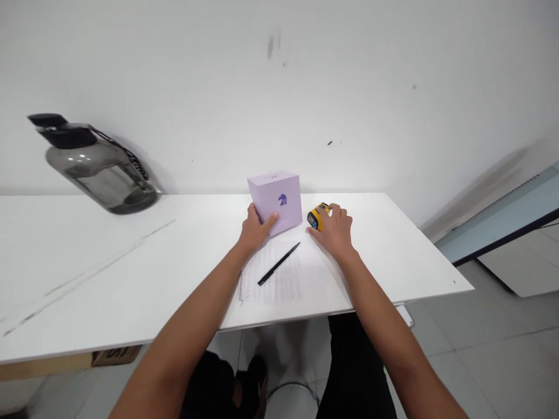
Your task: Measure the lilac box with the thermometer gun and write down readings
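A lilac box [286, 212] with a dark purple horse-head mark stands at a slight tilt near the back of the white table. My left hand [257, 228] grips its lower left side, the thumb lying across the front face. To the right of the box, my right hand [335, 230] is closed around a yellow and black tape measure [322, 216]; its far side is partly covered by my fingers. In front of the box, a black pen [279, 263] lies slantwise on a sheet of paper with faint writing [283, 285].
A large grey see-through water bottle [105, 174] with a black lid stands at the back left against the wall. The white table [131, 279] ends at a right edge, beyond which a pale blue panel [502, 221] leans. A cardboard box [116, 355] shows under the left side.
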Demonstrator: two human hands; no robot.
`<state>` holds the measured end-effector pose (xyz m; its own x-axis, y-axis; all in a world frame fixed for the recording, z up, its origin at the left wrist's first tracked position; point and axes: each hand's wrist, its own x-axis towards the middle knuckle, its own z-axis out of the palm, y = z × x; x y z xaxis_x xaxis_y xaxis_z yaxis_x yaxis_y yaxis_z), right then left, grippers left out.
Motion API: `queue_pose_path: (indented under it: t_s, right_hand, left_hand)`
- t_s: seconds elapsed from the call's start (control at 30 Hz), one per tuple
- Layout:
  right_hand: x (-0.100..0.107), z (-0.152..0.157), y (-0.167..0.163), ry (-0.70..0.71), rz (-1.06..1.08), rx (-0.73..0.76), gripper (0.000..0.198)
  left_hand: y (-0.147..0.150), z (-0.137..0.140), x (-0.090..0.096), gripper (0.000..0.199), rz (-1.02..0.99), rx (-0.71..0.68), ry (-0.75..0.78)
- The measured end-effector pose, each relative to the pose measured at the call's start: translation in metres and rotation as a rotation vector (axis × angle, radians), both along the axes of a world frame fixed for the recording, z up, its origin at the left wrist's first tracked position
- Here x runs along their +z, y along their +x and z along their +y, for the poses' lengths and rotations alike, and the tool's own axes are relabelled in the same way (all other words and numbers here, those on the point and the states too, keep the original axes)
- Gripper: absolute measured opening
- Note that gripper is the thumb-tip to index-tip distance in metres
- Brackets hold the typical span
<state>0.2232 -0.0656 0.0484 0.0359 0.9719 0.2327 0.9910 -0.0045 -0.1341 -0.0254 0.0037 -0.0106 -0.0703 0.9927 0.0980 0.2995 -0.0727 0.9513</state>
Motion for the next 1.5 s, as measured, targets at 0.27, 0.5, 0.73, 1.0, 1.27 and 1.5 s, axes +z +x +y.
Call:
queue_pose_path:
  t_s: [0.27, 0.5, 0.73, 1.0, 1.27, 1.5]
  right_hand:
    - [-0.018, -0.023, -0.025, -0.177, -0.223, 0.634, 0.032]
    - [-0.045, -0.060, 0.011, 0.040, 0.656, 0.658, 0.034]
    - [-0.049, -0.066, -0.004, -0.185, 1.019, 0.425, 0.045]
    - [-0.041, -0.061, -0.008, -0.231, 0.943, 0.252, 0.047]
    - [-0.038, -0.059, -0.011, -0.262, 0.936, 0.239, 0.041]
    - [-0.040, -0.060, -0.010, -0.273, 0.941, 0.260, 0.041]
  left_hand:
    - [0.003, -0.007, 0.008, 0.081, 0.056, -0.001, 0.010]
    - [0.007, -0.010, 0.016, 0.094, 0.106, 0.018, -0.019]
    - [0.010, -0.017, 0.023, 0.090, 0.210, -0.017, -0.012]
    - [0.015, -0.016, 0.023, 0.090, 0.292, -0.084, 0.081]
    - [0.014, -0.017, 0.023, 0.093, 0.282, -0.105, 0.099]
    - [0.014, -0.019, 0.025, 0.094, 0.288, -0.114, 0.096]
